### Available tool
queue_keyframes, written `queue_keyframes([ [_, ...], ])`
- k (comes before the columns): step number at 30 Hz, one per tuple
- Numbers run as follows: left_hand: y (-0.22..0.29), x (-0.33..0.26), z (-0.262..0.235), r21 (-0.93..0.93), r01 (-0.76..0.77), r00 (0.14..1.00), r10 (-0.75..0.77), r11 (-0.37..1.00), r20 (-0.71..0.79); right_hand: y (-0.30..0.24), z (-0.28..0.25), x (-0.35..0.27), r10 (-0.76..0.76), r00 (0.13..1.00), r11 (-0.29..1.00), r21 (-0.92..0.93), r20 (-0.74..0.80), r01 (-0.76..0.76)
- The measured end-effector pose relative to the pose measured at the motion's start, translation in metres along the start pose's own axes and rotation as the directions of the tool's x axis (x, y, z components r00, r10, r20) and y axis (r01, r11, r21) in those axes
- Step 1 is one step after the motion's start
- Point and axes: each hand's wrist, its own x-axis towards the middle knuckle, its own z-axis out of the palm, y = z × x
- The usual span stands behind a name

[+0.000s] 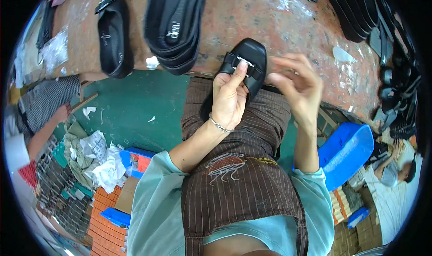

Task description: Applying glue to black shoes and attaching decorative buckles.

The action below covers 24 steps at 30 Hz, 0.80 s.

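Note:
A black square-toed slip-on shoe (253, 50) is tilted over the table's near edge and my lap. Across its front runs a bow-like strap with a sparkling, stone-set buckle (245, 62). My left hand (228, 101) grips the shoe, its thumb pressed on the strap at the buckle and its fingers mostly hidden behind the thumb. Just right of the toe, my right hand (300, 86) is raised with thumb and fingers apart. Nothing shows between those fingers, and I see a small gap between them and the shoe.
On the worn wooden table (229, 20) lie a single black shoe (115, 40), a nested stack of black shoes (174, 26) and more dark shoes (351, 8) at right. A blue plastic chair (344, 155) stands right of me. Co-workers sit at far left and far right.

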Motion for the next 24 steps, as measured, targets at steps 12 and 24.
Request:
queue_keyframes([
  [12, 0.231, -0.077, 0.064, -0.314, -0.264, 0.865, 0.368, 0.912, 0.340, -0.009, 0.027, 0.035, 0.029, 0.997, 1.000, -0.003, -0.078, -0.029],
  [24, 0.283, 0.063, -0.003, 0.945, -0.280, 0.772, 0.625, 0.170, 0.117, -0.021, 0.101, 0.109, -0.041, 0.999, 0.907, -0.420, -0.012, 0.033],
])
